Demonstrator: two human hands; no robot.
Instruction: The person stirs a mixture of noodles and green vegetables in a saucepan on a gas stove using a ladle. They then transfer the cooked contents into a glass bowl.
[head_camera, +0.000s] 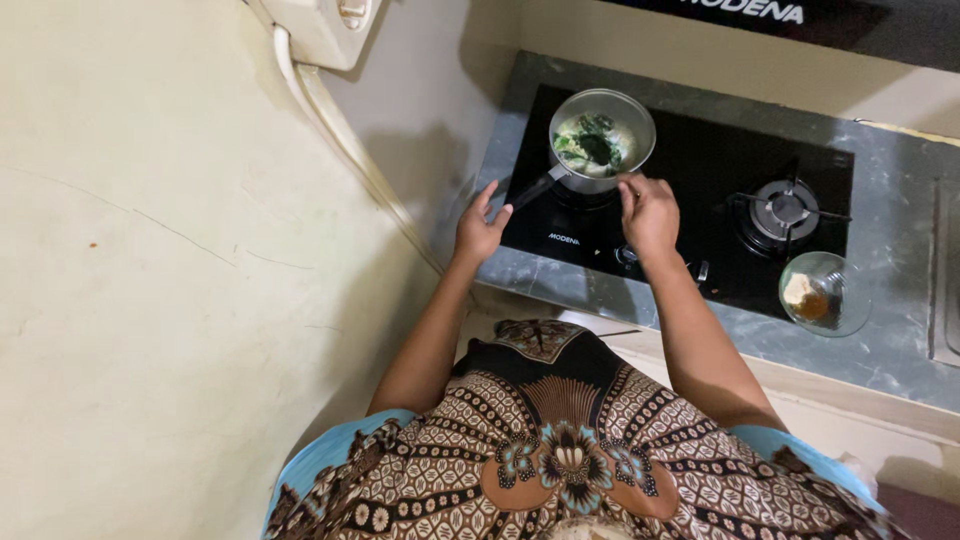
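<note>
pan: small steel saucepan (602, 138) with greens sits on the hob's (690, 225) left burner.
left hand (481, 231): open, by the handle (533, 189); we'd grip it first.
right hand (648, 212): fingers curled at the pan rim; contents unclear.
bowl: glass bowl (822, 294) right of the pan.

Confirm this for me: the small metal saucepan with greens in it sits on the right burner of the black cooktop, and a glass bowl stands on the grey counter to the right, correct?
Not quite. The head view shows the saucepan on the left burner of the cooktop; the right burner is bare. The rest holds: the pan has greens in it, and the glass bowl stands on the grey counter to the right.
</note>
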